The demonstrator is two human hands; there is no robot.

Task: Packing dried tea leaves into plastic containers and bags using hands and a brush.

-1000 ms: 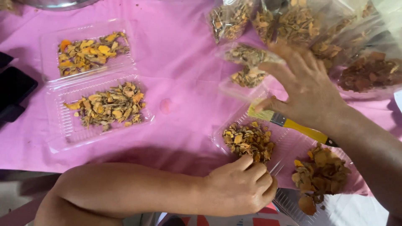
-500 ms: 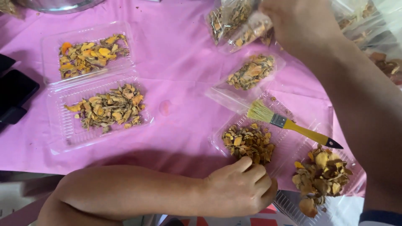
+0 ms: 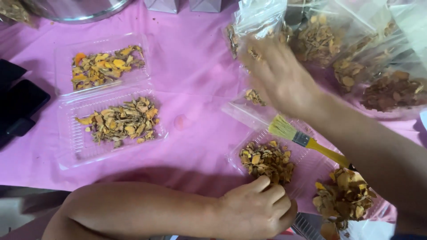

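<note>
My left hand (image 3: 255, 211) rests at the near table edge with its fingers curled in. Its thumb touches brown dried pieces in a small clear tray (image 3: 267, 160). My right hand (image 3: 280, 78) reaches across to the far side and is blurred. Its fingertips are at a clear bag of dried pieces (image 3: 249, 31), and whether it grips the bag is unclear. A few dried pieces in a clear container (image 3: 253, 96) show just under that hand. A yellow-handled brush (image 3: 307, 141) lies between the two hands, under my right forearm.
Two clear trays of orange (image 3: 104, 66) and tan (image 3: 120, 120) dried slices sit at the left on the pink cloth (image 3: 195, 75). More clear bags (image 3: 391, 91) crowd the back right. A loose pile (image 3: 344, 195) lies near right, black devices (image 3: 20, 106) far left, a metal bowl (image 3: 75, 9) behind.
My right hand rose from above the small container to the bags at the back, then came slightly down and left. My left hand stayed in place.
</note>
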